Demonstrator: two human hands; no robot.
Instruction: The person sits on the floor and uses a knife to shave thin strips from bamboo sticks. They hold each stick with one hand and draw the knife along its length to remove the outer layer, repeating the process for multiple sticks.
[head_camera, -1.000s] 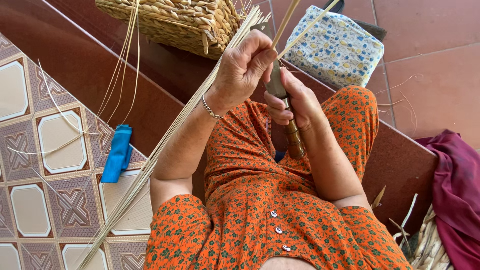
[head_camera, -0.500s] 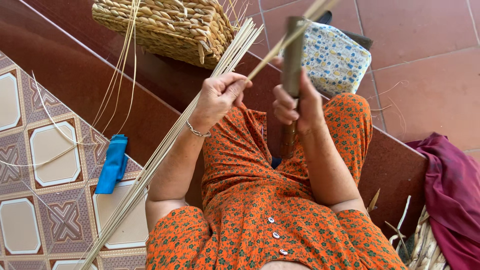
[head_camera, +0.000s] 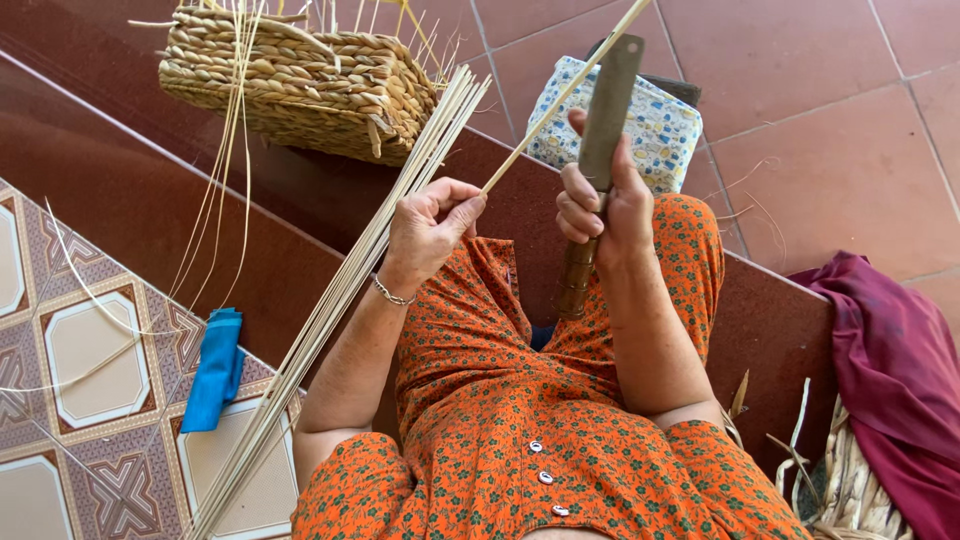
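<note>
My left hand (head_camera: 430, 228) pinches the near end of a thin pale reed strip (head_camera: 572, 88) that slants up to the right. A silver bracelet sits on that wrist. My right hand (head_camera: 600, 205) grips a knife (head_camera: 607, 120) with a flat grey blade pointing up and a brown wooden handle hanging below the fist. The strip crosses just left of the blade near its tip. A long bundle of pale reeds (head_camera: 340, 300) leans against my left forearm, running from the tiled floor up toward a woven basket (head_camera: 300, 85). My lap is covered by orange flowered cloth.
A patterned blue-and-white cushion (head_camera: 655, 125) lies beyond my hands on the red tiles. A blue folded cloth (head_camera: 215, 368) rests on the patterned floor at left. A maroon cloth (head_camera: 900, 370) and dried leaf strips (head_camera: 850, 480) lie at right. Loose reeds arch over the dark step.
My left hand slid down and left along the strip, away from the knife. My right hand lifted the knife so its blade stands higher and plainly visible.
</note>
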